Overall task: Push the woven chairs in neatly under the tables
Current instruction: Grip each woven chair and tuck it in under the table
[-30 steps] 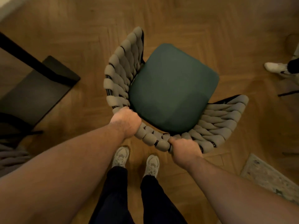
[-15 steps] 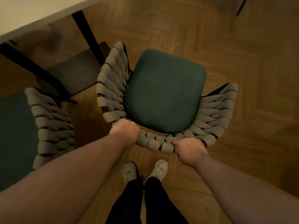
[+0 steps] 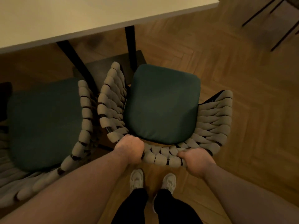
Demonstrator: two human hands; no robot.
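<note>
Chair (image 3: 161, 104), green seat, stands on the floor (image 3: 242, 94) at the counter (image 3: 80, 16) corner, its seat front near a counter leg. Left hand (image 3: 130, 148) and right hand (image 3: 196, 161) both closed around its woven backrest. Second chair (image 3: 43, 123) just beside, left.

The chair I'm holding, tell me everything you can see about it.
The held chair has a dark green padded seat and a curved wraparound back of thick beige woven straps on a dark frame. It stands upright on the wood floor, outside the table's edge. The left hand and right hand grip its back.
</note>
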